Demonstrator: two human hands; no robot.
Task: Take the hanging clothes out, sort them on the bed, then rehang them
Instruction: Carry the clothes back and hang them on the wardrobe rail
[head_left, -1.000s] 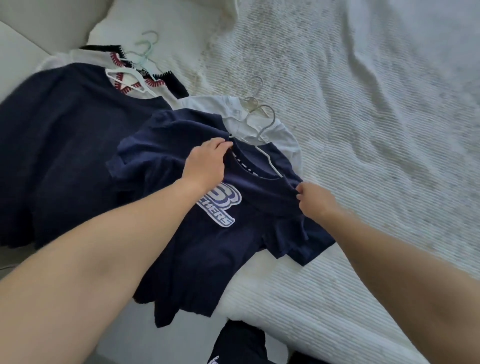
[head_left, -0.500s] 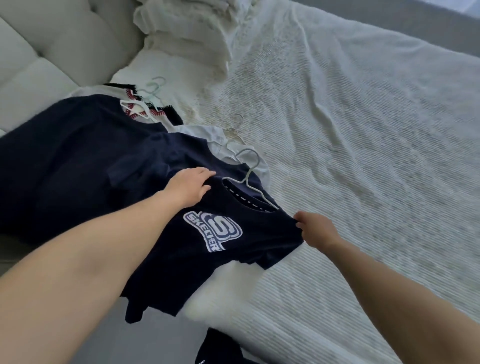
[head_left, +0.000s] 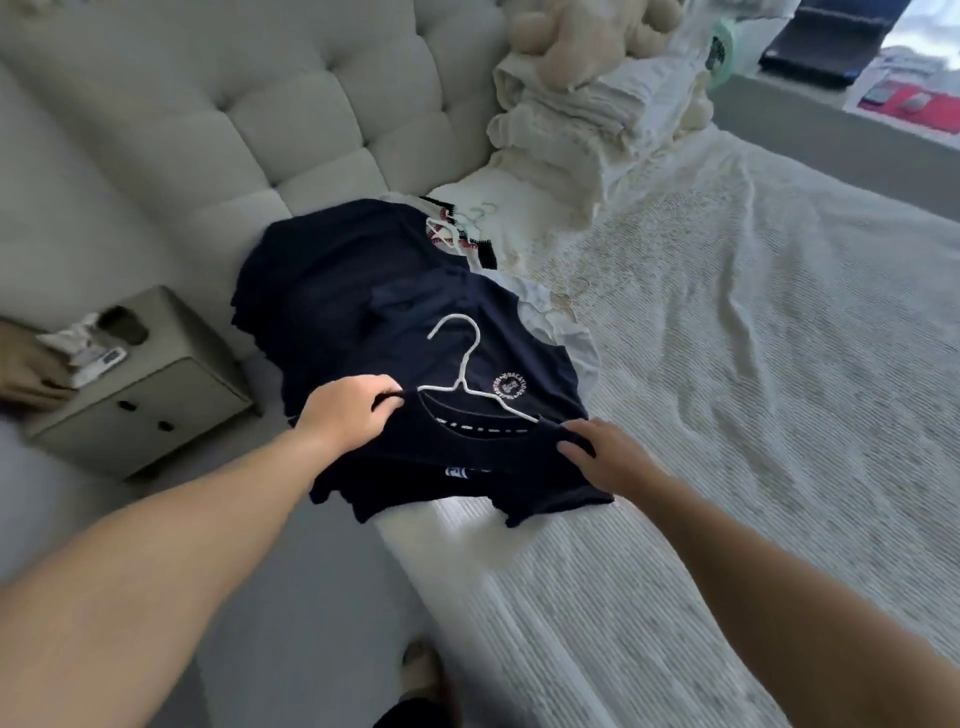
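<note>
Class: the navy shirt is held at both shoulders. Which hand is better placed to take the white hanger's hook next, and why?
Probably the left hand. It grips the shirt beside the hanger, whose hook curves over toward that side. The right hand holds the far shoulder, farther from the hook.

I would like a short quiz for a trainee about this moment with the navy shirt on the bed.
1. True or false: both hands grip the navy shirt.
2. What colour is the hanger in that shirt?
3. The pile of folded white linens lies: A) near the headboard; B) on the nightstand.

Key: 1 true: left hand and right hand each hold a shoulder. 2 white. 3 A.
</note>
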